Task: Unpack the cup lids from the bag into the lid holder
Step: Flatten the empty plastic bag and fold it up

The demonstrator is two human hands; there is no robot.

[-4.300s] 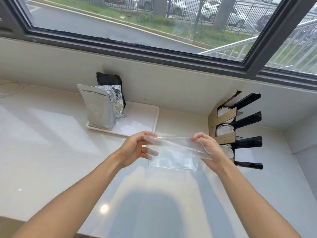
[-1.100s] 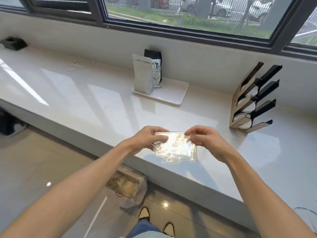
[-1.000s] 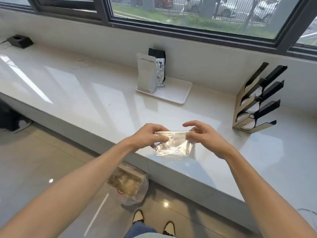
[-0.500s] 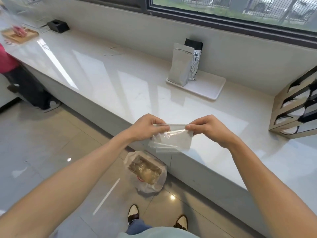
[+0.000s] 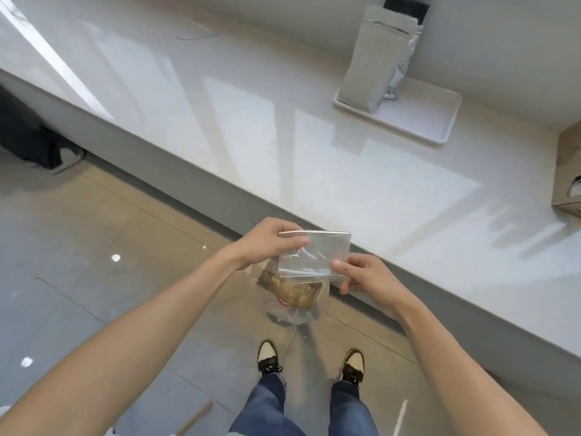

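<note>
I hold a folded, empty clear plastic bag [image 5: 314, 253] in front of me, just off the counter's front edge. My left hand [image 5: 267, 243] pinches its upper left corner. My right hand [image 5: 366, 275] pinches its lower right corner. Only a corner of the wooden lid holder [image 5: 567, 171] shows at the right edge of the view, with a bit of a white lid [image 5: 576, 187] in it. The holder's slots are out of view.
A white counter [image 5: 220, 127] runs diagonally across the view. On it a white tray [image 5: 418, 118] carries a silver pouch [image 5: 375, 58] and a black pouch [image 5: 407, 6]. On the tiled floor below my hands lies a plastic bag with brown contents [image 5: 292, 297], just ahead of my shoes.
The view has tilted down and left, so the lid holder has slid nearly out of frame. My right hand has shifted from the bag's top edge to its lower right corner.
</note>
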